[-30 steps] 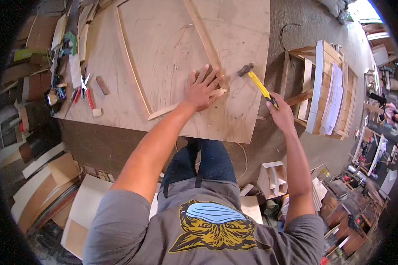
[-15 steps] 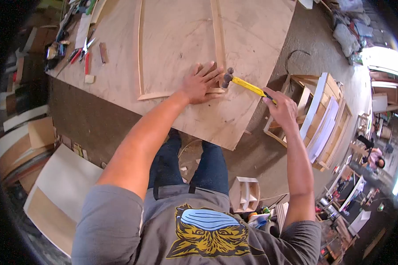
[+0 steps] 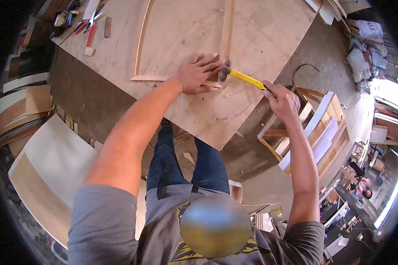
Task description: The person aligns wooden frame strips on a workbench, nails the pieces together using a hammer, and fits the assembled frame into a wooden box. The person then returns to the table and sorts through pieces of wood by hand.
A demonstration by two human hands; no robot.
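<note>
My left hand (image 3: 198, 74) lies with fingers spread over the lower right corner of a thin wooden frame (image 3: 140, 46), pressing it against a plywood sheet (image 3: 269, 39). My right hand (image 3: 282, 102) is closed around the dark grip of a yellow-handled ball-peen hammer (image 3: 248, 79). The hammer's head is at the frame's corner, close beside my left fingertips. Whether it touches the wood I cannot tell. Any nail there is hidden or too small to make out.
Red-handled pliers (image 3: 90, 33) and a small wood block (image 3: 89, 51) lie at the sheet's left. A slatted wooden cabinet (image 3: 323, 128) stands on the floor at right. Curved panels (image 3: 53, 168) lean at lower left. A person (image 3: 363, 187) sits far right.
The whole view has shifted and turned slightly. My left hand stays on the frame's corner, and the hammer head remains close beside it in my right hand.
</note>
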